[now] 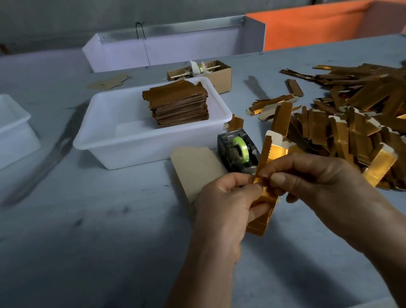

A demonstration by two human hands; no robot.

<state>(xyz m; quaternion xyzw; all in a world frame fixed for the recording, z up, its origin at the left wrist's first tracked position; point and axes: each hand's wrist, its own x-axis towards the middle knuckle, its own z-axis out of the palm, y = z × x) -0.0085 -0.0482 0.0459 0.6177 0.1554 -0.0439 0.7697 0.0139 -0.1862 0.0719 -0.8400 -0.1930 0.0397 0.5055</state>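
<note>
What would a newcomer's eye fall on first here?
The shiny gold card at centre, pinched between the left hand and the right hand, catches the light. To the right, a big pile of similar gold cards sprawls over the table. Behind the hands stand a tape dispenser with a green roll and a white tub holding a neat brown stack.

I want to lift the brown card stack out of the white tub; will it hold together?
Probably not: the stack looks like loose thin sheets with ragged edges, so layers may slide. Tightly packed card, likely hefty for its size.
</note>
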